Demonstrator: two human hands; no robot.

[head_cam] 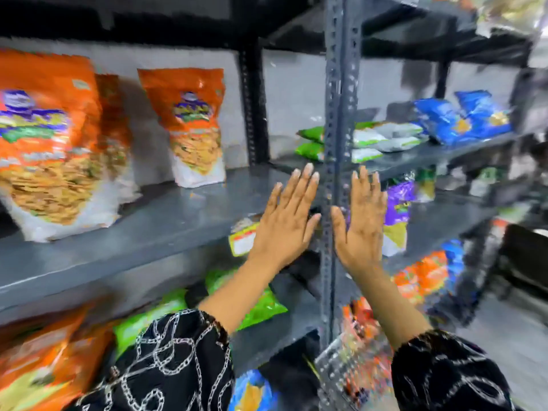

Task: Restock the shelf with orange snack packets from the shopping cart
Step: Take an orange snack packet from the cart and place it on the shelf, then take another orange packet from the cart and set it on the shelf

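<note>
Two large orange snack packets stand upright on the grey shelf (pixel 166 221): one big and blurred at the left (pixel 44 137), one further back (pixel 192 123). A third packet (pixel 114 120) shows behind the left one. My left hand (pixel 287 221) is held flat with fingers spread, empty, in front of the shelf's right end. My right hand (pixel 363 221) is likewise flat and empty, just right of the grey perforated upright post (pixel 336 114). The shopping cart (pixel 350 369) is a blurred wire shape at the bottom, holding colourful packets.
Green and white packets (pixel 364 137) and blue packets (pixel 462 120) lie on the right-hand shelf. Purple packets (pixel 398 206) sit one shelf lower. Green packets (pixel 261 304) and orange packets (pixel 44 360) fill the lower left shelf. A yellow-labelled packet (pixel 243 238) sits behind my left hand.
</note>
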